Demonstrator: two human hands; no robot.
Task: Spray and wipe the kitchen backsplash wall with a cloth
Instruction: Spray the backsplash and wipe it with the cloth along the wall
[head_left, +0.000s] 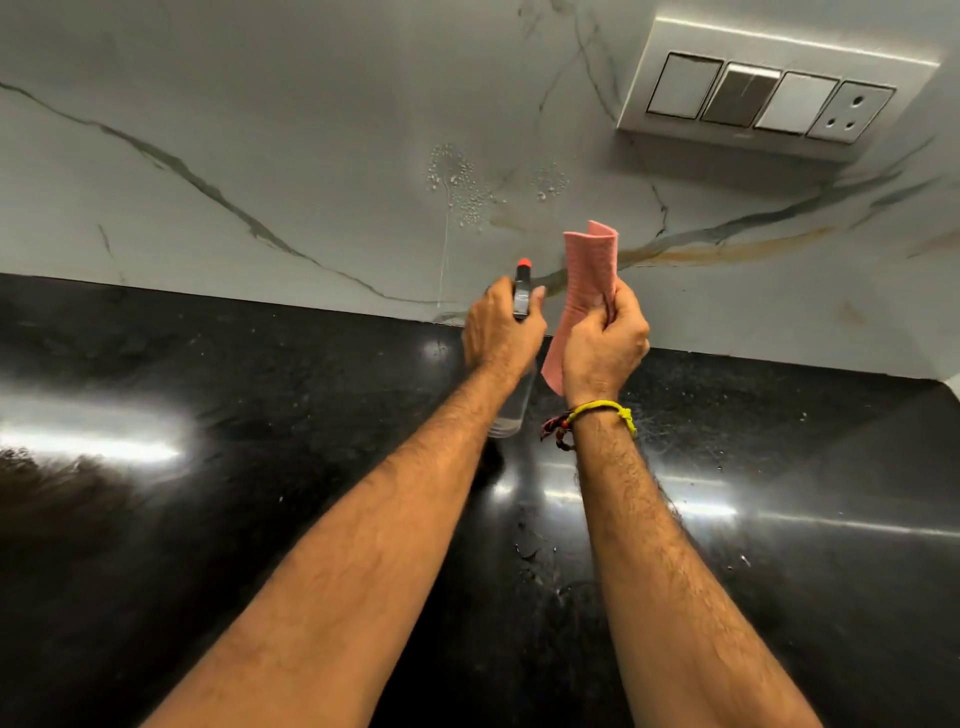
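Both hands are raised in front of the wall, side by side and close to each other. My left hand is curled around the neck of a spray bottle, holding it with its red-tipped nozzle pointed toward the backsplash wall; the clear body of the bottle hangs down below my wrist. My right hand grips a pink cloth, fingers closed around its middle, so the folded upper part stands up above my knuckles and a lower corner droops beneath the palm. I see a yellow cord bracelet with a dark red string on that right wrist.

On the wall, just above the cloth and the nozzle, 2 patches of spray droplets cling to the grey-veined marble, and 1 thin run of liquid trails down from the left patch toward the counter edge. A white switch plate with 3 switches and 1 socket sits on the wall up to the right. Below my arms lies the glossy black counter, with bright light reflections and a few wet specks
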